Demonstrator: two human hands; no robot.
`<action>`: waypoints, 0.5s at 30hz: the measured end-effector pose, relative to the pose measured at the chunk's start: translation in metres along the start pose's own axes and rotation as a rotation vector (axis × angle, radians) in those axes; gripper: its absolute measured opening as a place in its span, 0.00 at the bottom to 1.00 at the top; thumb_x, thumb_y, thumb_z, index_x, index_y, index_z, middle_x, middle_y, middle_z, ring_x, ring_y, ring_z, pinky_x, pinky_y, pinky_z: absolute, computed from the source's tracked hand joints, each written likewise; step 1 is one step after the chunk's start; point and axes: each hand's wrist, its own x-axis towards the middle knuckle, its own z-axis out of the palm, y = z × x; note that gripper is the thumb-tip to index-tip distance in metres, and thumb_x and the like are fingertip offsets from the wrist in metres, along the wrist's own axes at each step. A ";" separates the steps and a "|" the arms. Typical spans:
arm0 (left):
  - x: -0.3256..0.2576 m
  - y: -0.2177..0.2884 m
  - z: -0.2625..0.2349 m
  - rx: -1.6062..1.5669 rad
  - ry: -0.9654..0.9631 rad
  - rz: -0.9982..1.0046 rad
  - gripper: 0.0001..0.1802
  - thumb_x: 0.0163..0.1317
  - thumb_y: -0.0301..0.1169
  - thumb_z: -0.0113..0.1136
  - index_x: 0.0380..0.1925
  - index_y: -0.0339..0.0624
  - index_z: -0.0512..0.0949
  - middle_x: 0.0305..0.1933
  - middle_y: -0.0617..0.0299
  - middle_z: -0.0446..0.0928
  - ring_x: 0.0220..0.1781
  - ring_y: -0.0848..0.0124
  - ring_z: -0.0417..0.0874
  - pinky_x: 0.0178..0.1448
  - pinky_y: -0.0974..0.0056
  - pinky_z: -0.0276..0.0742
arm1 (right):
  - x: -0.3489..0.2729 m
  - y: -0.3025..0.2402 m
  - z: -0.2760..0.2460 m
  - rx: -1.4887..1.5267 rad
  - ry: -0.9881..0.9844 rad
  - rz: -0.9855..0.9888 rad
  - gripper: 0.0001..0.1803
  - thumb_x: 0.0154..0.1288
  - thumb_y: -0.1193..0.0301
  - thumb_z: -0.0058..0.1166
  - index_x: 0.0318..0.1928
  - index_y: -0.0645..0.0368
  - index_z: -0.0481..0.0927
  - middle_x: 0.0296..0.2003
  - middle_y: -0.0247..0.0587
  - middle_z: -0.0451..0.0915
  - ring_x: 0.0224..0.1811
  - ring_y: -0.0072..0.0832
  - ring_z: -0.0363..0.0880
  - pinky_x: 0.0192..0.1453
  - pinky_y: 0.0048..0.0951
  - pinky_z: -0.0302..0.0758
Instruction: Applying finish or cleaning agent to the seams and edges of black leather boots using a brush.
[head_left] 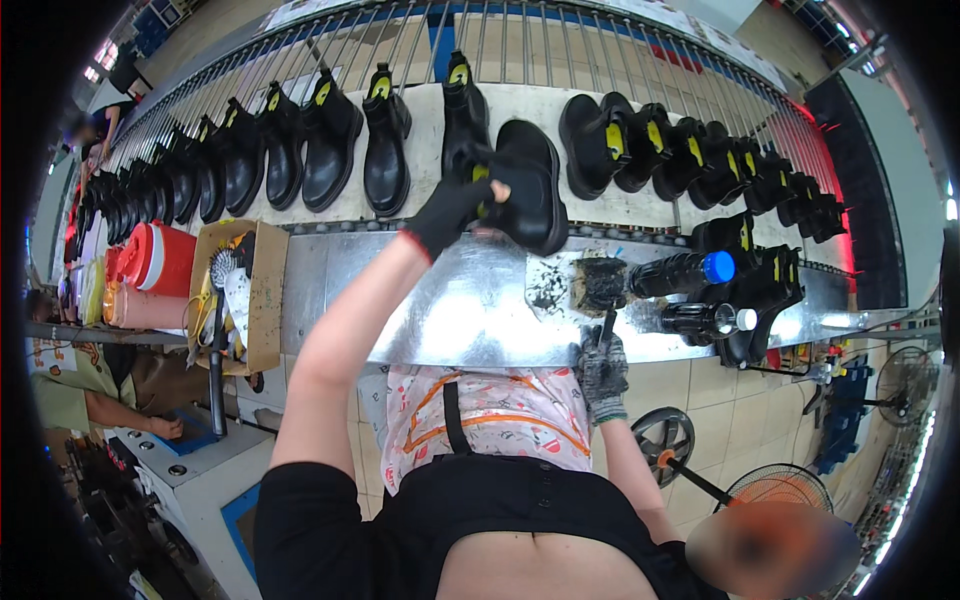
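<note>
My left hand [450, 213], in a black glove with a red cuff and a bare fingertip, is closed on the upper part of a black ankle boot [534, 185]. The boot is tilted above the near edge of the conveyor, its toe end toward me. My right hand [602, 378], in a grey knit glove, grips a thin dark-handled tool [608, 326] at the front edge of the metal table [420, 300]. The tool's far end meets a black-stained small container [601, 283]; its tip is hidden. Black smears [549, 287] mark the pale sheet beside that container.
Black boots [333, 140] line the conveyor [520, 95] on both sides. Bottles with a blue cap [718, 267] and a white cap [746, 319] lie at right, near more boots [765, 290]. A cardboard box [265, 300] of tools and a red jug [158, 256] stand left.
</note>
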 end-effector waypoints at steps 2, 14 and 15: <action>0.040 0.023 0.010 0.175 0.025 -0.022 0.25 0.48 0.31 0.65 0.48 0.42 0.71 0.37 0.61 0.76 0.34 0.71 0.80 0.30 0.66 0.79 | -0.003 -0.011 0.003 0.029 0.059 -0.025 0.11 0.66 0.64 0.50 0.43 0.55 0.71 0.28 0.35 0.75 0.19 0.20 0.70 0.23 0.25 0.69; 0.173 0.060 0.010 1.202 0.259 0.556 0.26 0.47 0.39 0.61 0.48 0.42 0.72 0.41 0.50 0.79 0.43 0.54 0.81 0.45 0.57 0.76 | -0.007 -0.052 -0.003 -0.503 0.099 -0.171 0.12 0.58 0.62 0.53 0.39 0.55 0.77 0.28 0.46 0.76 0.28 0.43 0.76 0.30 0.42 0.71; 0.177 0.068 0.004 1.028 0.371 0.651 0.23 0.46 0.39 0.63 0.41 0.39 0.74 0.38 0.50 0.79 0.42 0.53 0.81 0.47 0.58 0.75 | -0.007 -0.054 -0.005 -0.505 0.101 -0.166 0.12 0.58 0.62 0.53 0.39 0.55 0.77 0.28 0.46 0.76 0.28 0.43 0.76 0.30 0.42 0.71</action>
